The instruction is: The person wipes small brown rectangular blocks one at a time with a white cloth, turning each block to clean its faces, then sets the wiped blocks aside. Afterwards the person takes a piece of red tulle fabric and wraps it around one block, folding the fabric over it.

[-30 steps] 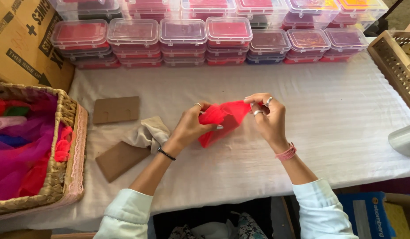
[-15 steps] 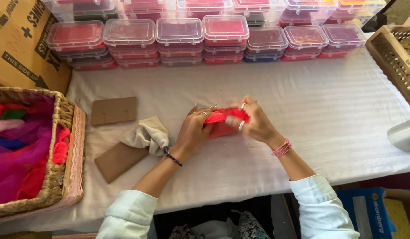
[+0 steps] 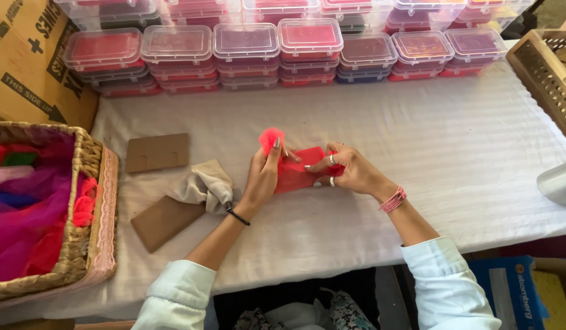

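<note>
A piece of red sheer fabric (image 3: 298, 168) lies folded into a small rectangle on the white tablecloth (image 3: 454, 146) in the middle of the head view. My left hand (image 3: 261, 177) pinches its left end, where a loose corner sticks up. My right hand (image 3: 347, 171), with rings and a pink bracelet, presses on the right end of the fold. Both hands hold the fabric down against the table.
Stacks of clear plastic boxes (image 3: 246, 52) with coloured contents line the back. A wicker basket (image 3: 81, 183) of coloured fabrics stands at left, next to two brown cardboard pieces (image 3: 158, 153) and a beige cloth (image 3: 203, 183). A wooden crate (image 3: 543, 73) is at right.
The red fabric was held up spread between both hands. It has been folded smaller and brought down onto the table, and both hands have lowered with it.
</note>
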